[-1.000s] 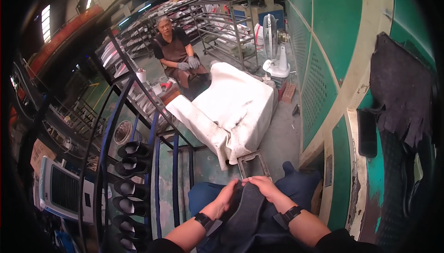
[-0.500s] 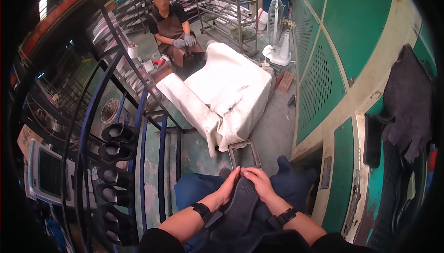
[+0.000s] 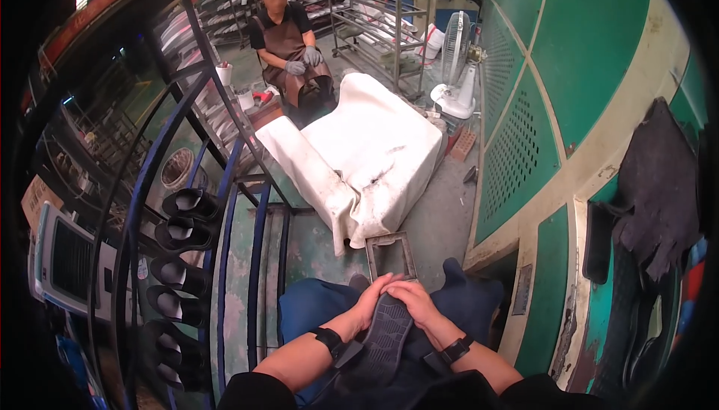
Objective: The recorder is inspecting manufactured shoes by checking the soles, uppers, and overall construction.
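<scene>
A dark shoe (image 3: 383, 342) lies over my lap, its ridged tread turned up and its far end under my fingers. My left hand (image 3: 367, 305) is closed along the left edge of that end. From the right, my right hand (image 3: 416, 302) wraps over the same end, and its fingers meet those of the left. Whatever lies beneath the fingers is hidden. Just beyond my hands stands a worn metal frame (image 3: 391, 239), close to the white cloth cover (image 3: 374, 140).
On my left, a blue-and-black rack (image 3: 225, 260) carries several dark shoes (image 3: 180, 275). Green machine panels (image 3: 524, 110) rise on the right, with a dark cloth (image 3: 659, 193) hanging there. Beyond the white cover sit a person in an apron (image 3: 288, 58) and a fan (image 3: 455, 58).
The shoe has tilted so that its tread shows more plainly. My right fingers have slid left over its far end. The whole view has shifted slightly.
</scene>
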`<action>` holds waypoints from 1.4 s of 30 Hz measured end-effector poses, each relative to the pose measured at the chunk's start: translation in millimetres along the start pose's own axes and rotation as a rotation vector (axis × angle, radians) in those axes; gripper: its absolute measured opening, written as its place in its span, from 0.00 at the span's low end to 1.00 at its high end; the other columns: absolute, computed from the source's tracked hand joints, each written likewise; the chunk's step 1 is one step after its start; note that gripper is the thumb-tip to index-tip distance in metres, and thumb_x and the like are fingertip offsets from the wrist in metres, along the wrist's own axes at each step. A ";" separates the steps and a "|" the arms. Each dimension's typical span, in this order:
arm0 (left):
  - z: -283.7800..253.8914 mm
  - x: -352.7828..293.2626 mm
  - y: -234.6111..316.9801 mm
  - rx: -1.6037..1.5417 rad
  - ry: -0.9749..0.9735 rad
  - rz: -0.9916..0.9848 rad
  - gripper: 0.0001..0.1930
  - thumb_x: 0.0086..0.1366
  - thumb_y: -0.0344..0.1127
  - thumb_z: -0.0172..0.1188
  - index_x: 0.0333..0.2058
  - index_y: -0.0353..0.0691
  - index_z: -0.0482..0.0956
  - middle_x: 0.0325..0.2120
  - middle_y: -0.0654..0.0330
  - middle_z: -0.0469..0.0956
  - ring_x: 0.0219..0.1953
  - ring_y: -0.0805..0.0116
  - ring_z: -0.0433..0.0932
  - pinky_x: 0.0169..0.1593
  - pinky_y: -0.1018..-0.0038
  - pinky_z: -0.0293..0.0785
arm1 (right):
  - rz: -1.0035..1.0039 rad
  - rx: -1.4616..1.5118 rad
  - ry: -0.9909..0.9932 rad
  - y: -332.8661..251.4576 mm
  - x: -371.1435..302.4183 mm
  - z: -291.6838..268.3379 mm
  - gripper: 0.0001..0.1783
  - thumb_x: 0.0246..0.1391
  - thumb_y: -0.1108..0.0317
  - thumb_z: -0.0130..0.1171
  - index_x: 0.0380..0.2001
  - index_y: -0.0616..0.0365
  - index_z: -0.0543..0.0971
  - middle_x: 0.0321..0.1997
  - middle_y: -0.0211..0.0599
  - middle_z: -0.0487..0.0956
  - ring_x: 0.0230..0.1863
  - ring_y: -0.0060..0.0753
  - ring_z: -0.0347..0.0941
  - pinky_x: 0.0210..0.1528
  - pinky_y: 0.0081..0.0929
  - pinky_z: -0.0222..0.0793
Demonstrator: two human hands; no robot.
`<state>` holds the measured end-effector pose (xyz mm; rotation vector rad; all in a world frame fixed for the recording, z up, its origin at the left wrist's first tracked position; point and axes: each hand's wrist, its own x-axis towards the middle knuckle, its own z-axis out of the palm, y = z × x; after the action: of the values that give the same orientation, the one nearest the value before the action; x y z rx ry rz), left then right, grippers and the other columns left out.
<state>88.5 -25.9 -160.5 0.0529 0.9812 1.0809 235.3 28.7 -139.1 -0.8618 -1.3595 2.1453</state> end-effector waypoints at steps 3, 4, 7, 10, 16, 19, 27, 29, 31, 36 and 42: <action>-2.2 -0.3 -0.4 0.023 -0.039 -0.082 0.29 0.65 0.59 0.57 0.52 0.41 0.79 0.43 0.55 0.82 0.42 0.63 0.81 0.47 0.68 0.78 | -0.053 0.029 0.031 0.2 -4.0 3.5 0.14 0.64 0.68 0.53 0.40 0.68 0.83 0.39 0.35 0.84 0.40 0.23 0.78 0.47 0.20 0.72; -3.5 -1.1 -1.1 0.033 0.029 -0.087 0.24 0.65 0.56 0.59 0.47 0.41 0.82 0.38 0.55 0.83 0.38 0.63 0.82 0.43 0.70 0.79 | -0.069 0.059 0.041 -0.6 -5.9 6.6 0.14 0.64 0.68 0.52 0.39 0.68 0.83 0.38 0.34 0.83 0.39 0.23 0.78 0.46 0.20 0.72; -0.3 -8.2 -1.6 0.009 0.021 -0.089 0.21 0.64 0.55 0.61 0.42 0.42 0.81 0.34 0.56 0.83 0.35 0.65 0.82 0.39 0.70 0.79 | -0.053 0.063 0.093 -1.8 -12.3 13.0 0.15 0.63 0.68 0.51 0.38 0.69 0.84 0.37 0.35 0.84 0.40 0.24 0.77 0.47 0.21 0.71; 2.9 -19.2 0.9 -0.034 0.047 -0.092 0.20 0.64 0.52 0.62 0.42 0.40 0.81 0.34 0.56 0.83 0.34 0.66 0.82 0.38 0.72 0.79 | -0.066 0.069 0.120 2.6 -13.1 20.4 0.17 0.64 0.67 0.50 0.39 0.69 0.83 0.38 0.35 0.84 0.40 0.25 0.77 0.48 0.21 0.71; 0.5 -38.6 -1.8 -0.073 0.101 0.022 0.18 0.65 0.49 0.61 0.41 0.39 0.82 0.34 0.57 0.82 0.34 0.68 0.82 0.38 0.74 0.78 | -0.108 -0.010 0.164 4.6 -14.9 39.1 0.16 0.65 0.69 0.49 0.42 0.70 0.83 0.41 0.35 0.84 0.44 0.26 0.78 0.52 0.21 0.70; 5.7 -39.5 -3.6 -0.039 0.094 0.098 0.18 0.66 0.49 0.60 0.40 0.38 0.82 0.35 0.57 0.83 0.35 0.69 0.82 0.38 0.75 0.77 | -0.105 -0.009 0.198 4.4 -18.4 35.9 0.15 0.64 0.70 0.51 0.38 0.72 0.83 0.43 0.40 0.84 0.47 0.29 0.78 0.53 0.24 0.69; 6.2 -50.4 -1.8 0.012 0.052 0.191 0.17 0.67 0.46 0.58 0.41 0.36 0.82 0.35 0.58 0.82 0.36 0.70 0.82 0.39 0.77 0.76 | -0.167 -0.079 0.197 -7.6 -23.5 45.7 0.15 0.63 0.70 0.51 0.38 0.72 0.83 0.45 0.45 0.84 0.50 0.34 0.79 0.55 0.26 0.69; 7.7 -52.3 -2.1 0.021 0.050 0.195 0.18 0.68 0.46 0.58 0.41 0.36 0.82 0.35 0.58 0.83 0.37 0.70 0.82 0.40 0.77 0.76 | -0.166 -0.074 0.197 -7.9 -25.0 45.4 0.15 0.63 0.69 0.52 0.38 0.72 0.82 0.46 0.45 0.84 0.49 0.34 0.79 0.55 0.26 0.69; 10.3 -53.1 -1.7 0.034 0.043 0.199 0.18 0.68 0.46 0.57 0.42 0.36 0.82 0.36 0.58 0.83 0.37 0.70 0.82 0.40 0.77 0.76 | -0.171 -0.069 0.202 -7.2 -25.7 43.9 0.15 0.63 0.69 0.52 0.39 0.72 0.82 0.46 0.45 0.84 0.49 0.34 0.79 0.55 0.26 0.70; 12.0 -60.1 -1.3 0.111 0.030 0.250 0.17 0.69 0.44 0.56 0.44 0.36 0.83 0.39 0.58 0.83 0.41 0.69 0.81 0.46 0.76 0.76 | -0.208 -0.122 0.213 -5.8 -29.6 45.4 0.14 0.62 0.69 0.55 0.39 0.73 0.81 0.44 0.45 0.85 0.48 0.34 0.79 0.55 0.27 0.70; -0.1 -50.4 -6.6 0.109 -0.063 0.263 0.18 0.70 0.42 0.52 0.44 0.33 0.83 0.41 0.57 0.83 0.43 0.68 0.81 0.50 0.75 0.75 | -0.281 -0.180 0.173 -22.3 -34.5 51.3 0.13 0.61 0.69 0.55 0.39 0.72 0.81 0.43 0.46 0.84 0.48 0.34 0.80 0.54 0.27 0.71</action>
<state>87.5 -67.5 -131.3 0.3108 0.9939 1.2566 224.0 -17.2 -93.5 -0.8447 -1.5014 1.7176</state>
